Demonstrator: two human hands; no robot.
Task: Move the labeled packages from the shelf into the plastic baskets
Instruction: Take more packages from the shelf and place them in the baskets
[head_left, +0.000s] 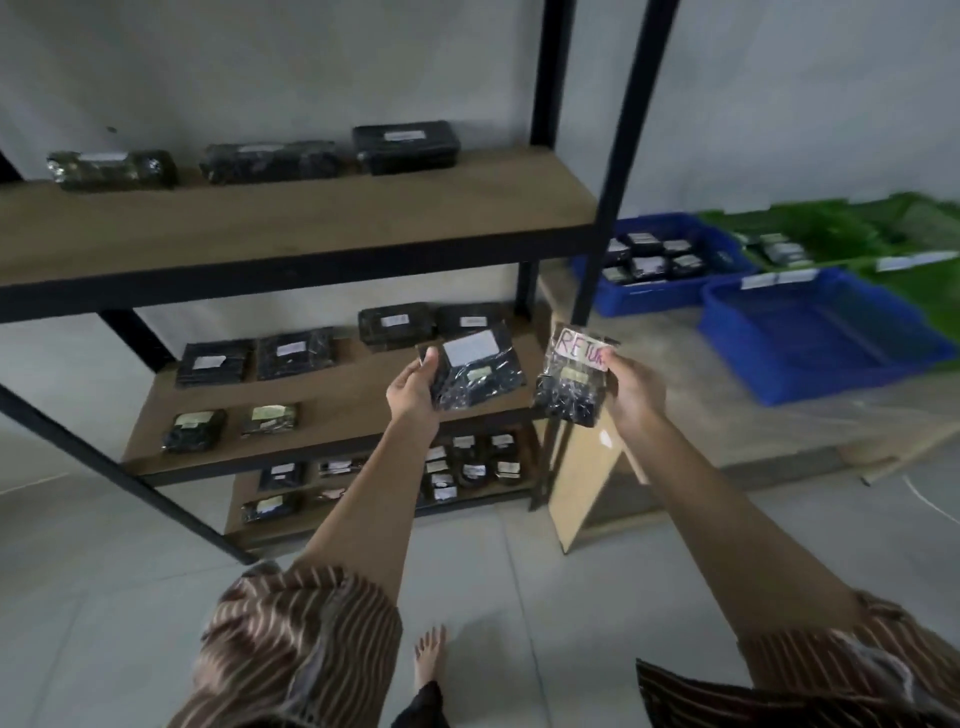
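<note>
Now we stand before the shelf rack (291, 228), and everything is told from it, going left to right. On its top board we see three dark labeled packages in a row along the wall; the one furthest left (111, 169) looks greenish, though blur hides its label. The middle board carries more dark packages (296, 354) with white labels, and the lowest board holds a cluster of smaller ones (470, 467).

In front of the rack's right end our left hand (413, 387) holds a dark package with a white label (475, 366), thumb on its left edge and fingers curled under it. Just right of the rack's front right post our right hand (631, 389) pinches a clear-wrapped package (574, 379) by its right edge, fingers pressed on the pink label that reads "RETUR"; the rest of the word is covered. Both packages are held in the air, off the boards, well short of the baskets.

Right of the rack a low bench (675, 364) bears a blue basket (644, 301) with several dark packages inside, a nearer blue basket (826, 374), and green baskets (810, 228) behind them. A cardboard sheet (582, 483) leans against the bench by the rack's post. Striped sleeves (291, 639) and a bare foot (428, 657) show on the tiled floor (104, 597) below.
</note>
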